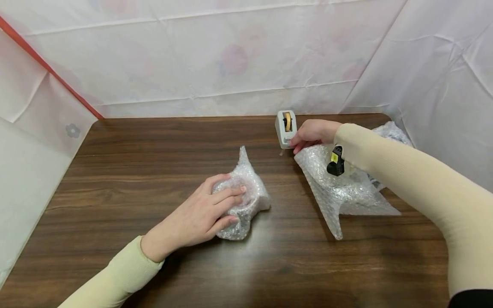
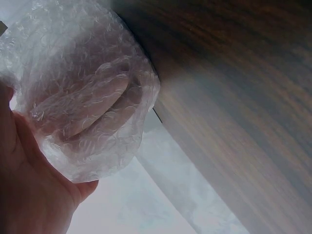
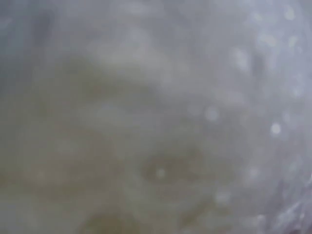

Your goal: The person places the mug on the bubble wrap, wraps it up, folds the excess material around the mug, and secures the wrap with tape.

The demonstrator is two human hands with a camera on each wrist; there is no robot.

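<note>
My left hand [image 1: 200,209] rests over a bubble-wrapped bundle [image 1: 256,197], fingers spread across its top. Something round and pinkish shows through the wrap. The left wrist view shows this bundle [image 2: 73,53] close up beside the palm [image 2: 34,195]. At the back, my right hand [image 1: 315,131] reaches over a larger bubble-wrapped package [image 1: 319,171], fingertips at the front end of a white tape dispenser [image 1: 282,128] with a yellowish roll. I cannot tell whether they pinch the tape. Blurred bubble wrap [image 3: 195,97] fills the right wrist view.
More bubble wrap [image 1: 393,131] lies at the back right, partly hidden by the right sleeve [image 1: 385,154]. A small black camera [image 1: 336,161] sits at the right wrist. White curtains [image 1: 192,55] border the dark wooden table [image 1: 154,154] at the back and sides.
</note>
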